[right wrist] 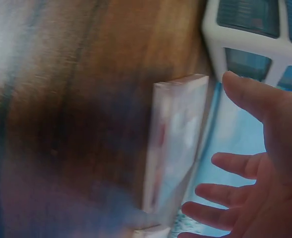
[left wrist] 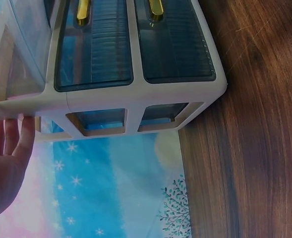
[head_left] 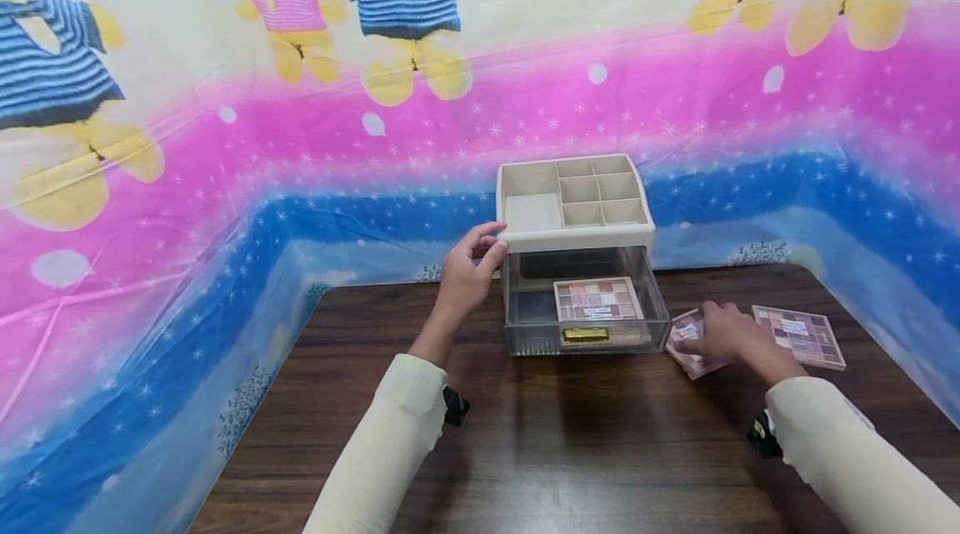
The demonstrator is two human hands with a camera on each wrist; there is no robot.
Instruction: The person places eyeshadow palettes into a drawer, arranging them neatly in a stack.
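"At the left, above the dark wooden desk point(head_left: 600, 451), what can be seen?"

"The left hand point(head_left: 467, 271) is placed at the upper left corner of the cream organizer point(head_left: 576, 238); its fingers are stretched against the side frame."

"And in the middle?"

"Below the organizer's divided top, a clear drawer point(head_left: 536, 341) with a gold handle point(head_left: 586, 335) is pulled out, and a makeup palette point(head_left: 596, 299) is contained in it."

"Next to that?"

"Just beside the drawer, a second palette point(head_left: 686, 324) is partly covered by the right hand point(head_left: 727, 334). Its fingers are spread apart and relaxed; the right wrist view is blurred, so whether that palette is touched cannot be told."

"Farthest right?"

"A third palette point(head_left: 801, 338) is laid flat on the desk."
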